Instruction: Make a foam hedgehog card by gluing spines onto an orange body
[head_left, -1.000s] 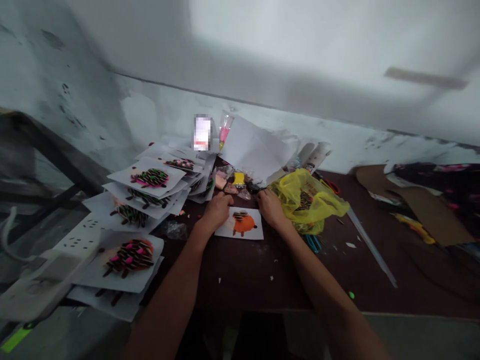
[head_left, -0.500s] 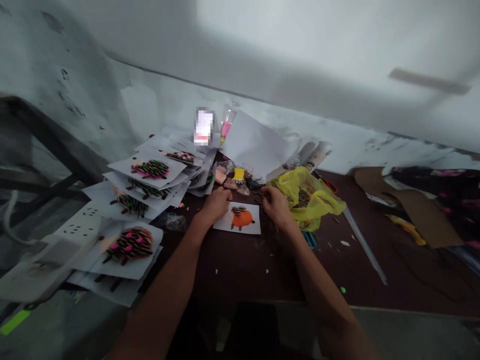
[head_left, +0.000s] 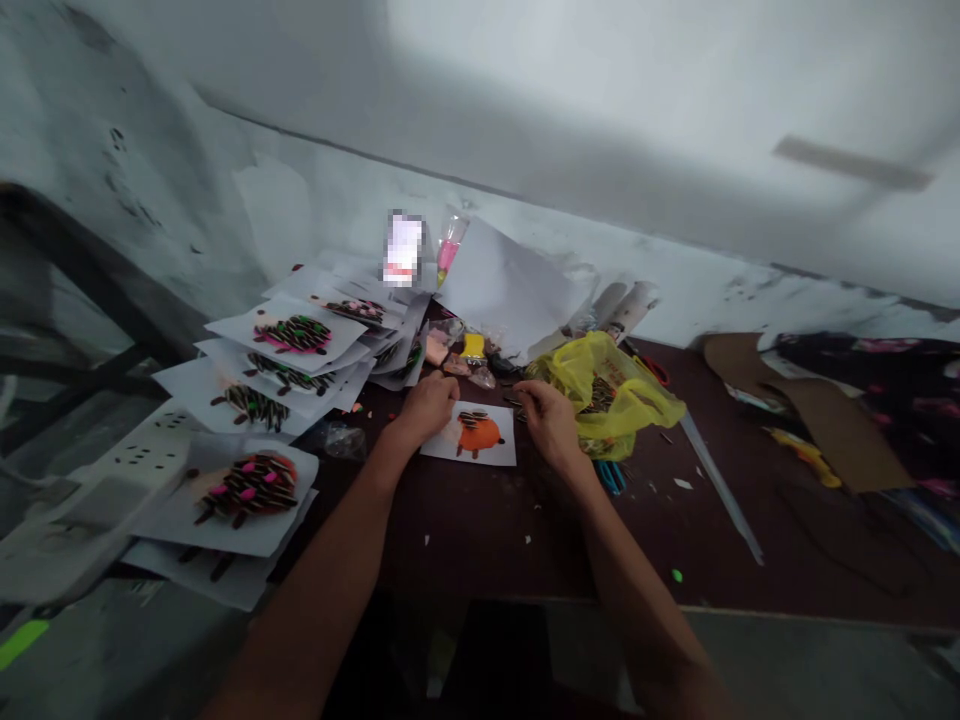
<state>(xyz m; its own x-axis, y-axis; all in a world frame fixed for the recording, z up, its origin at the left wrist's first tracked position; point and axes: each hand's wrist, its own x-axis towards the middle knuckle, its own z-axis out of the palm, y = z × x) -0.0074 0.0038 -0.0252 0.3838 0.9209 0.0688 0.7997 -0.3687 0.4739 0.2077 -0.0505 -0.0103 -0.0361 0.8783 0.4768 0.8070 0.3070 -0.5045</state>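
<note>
A white card (head_left: pixel 495 455) lies on the dark table, bearing an orange clay body (head_left: pixel 480 434) with several dark sticks across its upper left. My left hand (head_left: pixel 429 405) rests at the card's left edge, its fingers curled; whether anything is between them is hidden. To the right of the card, my right hand (head_left: pixel 546 412) pinches a small dark stick (head_left: pixel 519 389) between thumb and fingertips. Beside that hand a yellow plastic bag (head_left: pixel 637 395) stands open with many sticks (head_left: pixel 601 394) inside.
Finished hedgehog pictures (head_left: pixel 294 334) are piled at the left, near a white power strip (head_left: pixel 142 455). Clay packets (head_left: pixel 473 347) and a propped phone (head_left: pixel 403 248) are behind the card. Blue scissors (head_left: pixel 610 478), a clear ruler (head_left: pixel 724 490) and cardboard (head_left: pixel 847 430) lie right.
My right hand has shifted slightly down beside the card, and a stick shows more plainly at its fingertips. The whole view has moved a little; my left hand stays at the card.
</note>
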